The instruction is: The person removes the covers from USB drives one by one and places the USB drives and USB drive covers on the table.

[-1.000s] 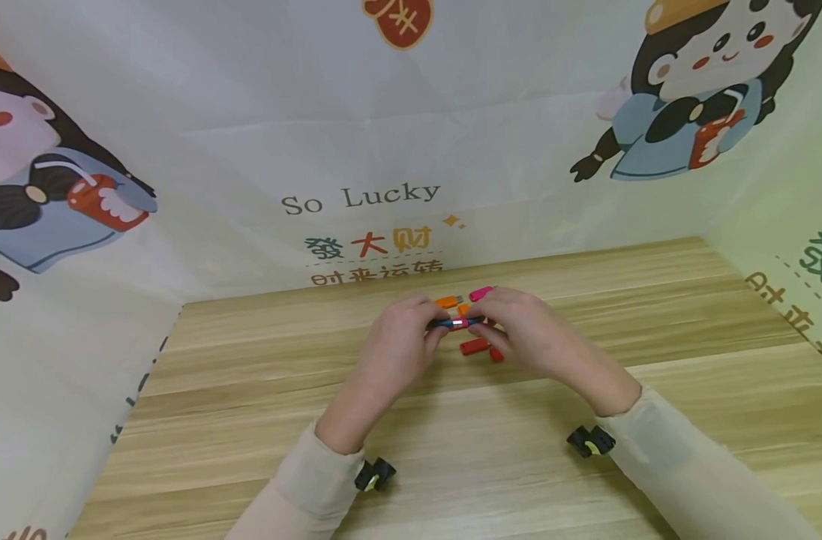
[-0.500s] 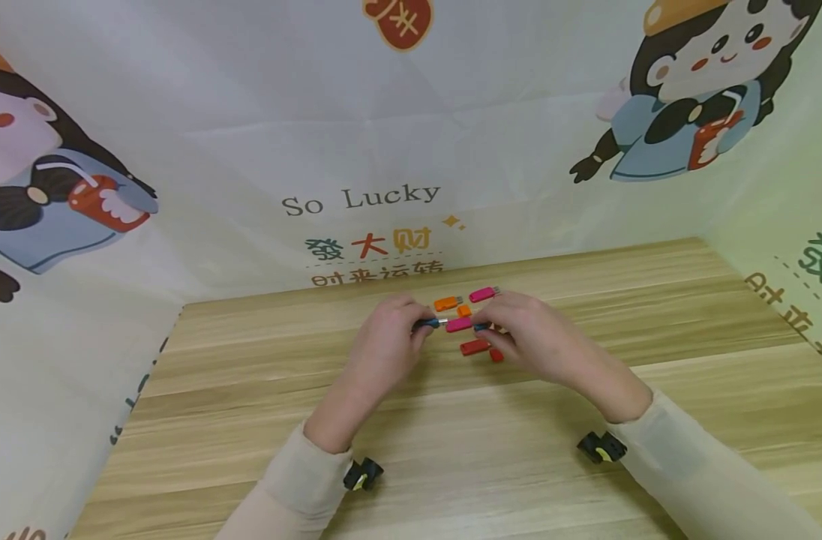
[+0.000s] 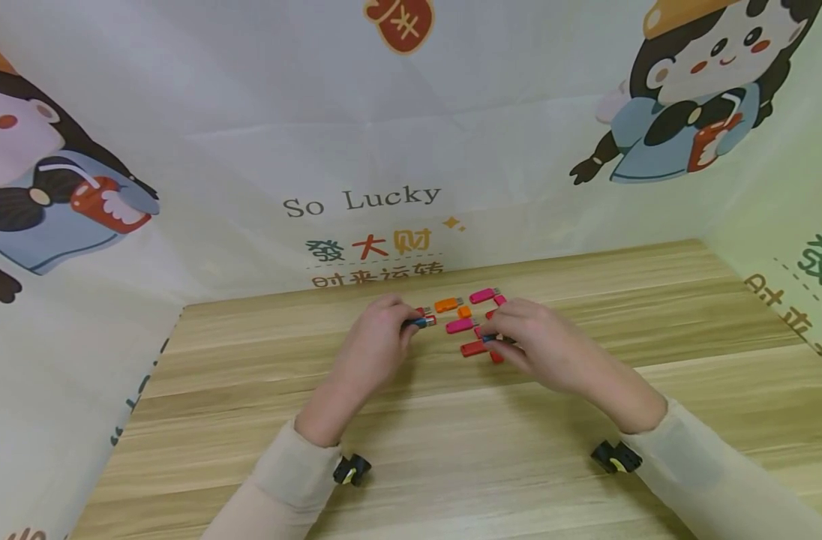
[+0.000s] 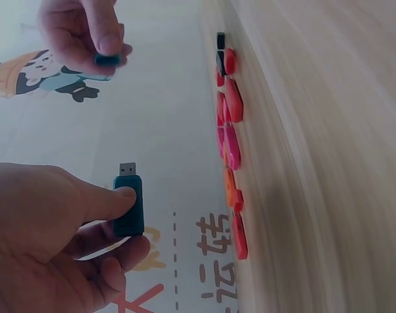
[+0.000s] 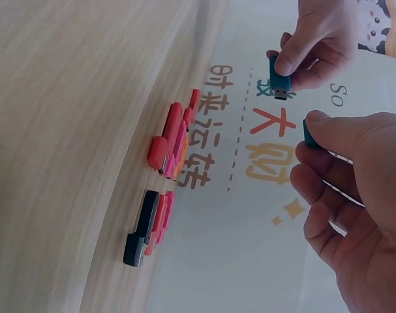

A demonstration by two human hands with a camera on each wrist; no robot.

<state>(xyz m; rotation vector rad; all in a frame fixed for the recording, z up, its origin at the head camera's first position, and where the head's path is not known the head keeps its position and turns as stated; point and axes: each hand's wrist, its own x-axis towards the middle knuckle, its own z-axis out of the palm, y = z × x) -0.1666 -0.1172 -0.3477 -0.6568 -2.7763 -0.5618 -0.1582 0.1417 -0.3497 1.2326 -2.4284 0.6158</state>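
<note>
Between thumb and fingers, my left hand (image 3: 373, 352) pinches a teal USB flash drive (image 4: 129, 215), its metal plug bare. My right hand (image 3: 553, 349) holds a small teal cap (image 5: 308, 134) in a thumb-and-finger pinch. Drive and cap are apart, both above the table. Below and between the hands lie more uncapped drives: an orange one (image 3: 445, 305), two pink ones, the nearer pink drive (image 3: 460, 326) and the farther pink drive (image 3: 482, 295), and a red one (image 3: 472, 349). The right hand partly hides the things at the group's right side.
A loose orange cap (image 3: 464, 312) and a red cap (image 3: 496, 357) lie among the drives. A black drive (image 5: 146, 218) shows in the right wrist view. The wooden table (image 3: 411, 450) meets a printed cloth backdrop (image 3: 249, 187) behind.
The hands began close together at the teal drive and have moved apart, left hand leftward, right hand rightward and slightly nearer. The drive's plug has come out of the cap.
</note>
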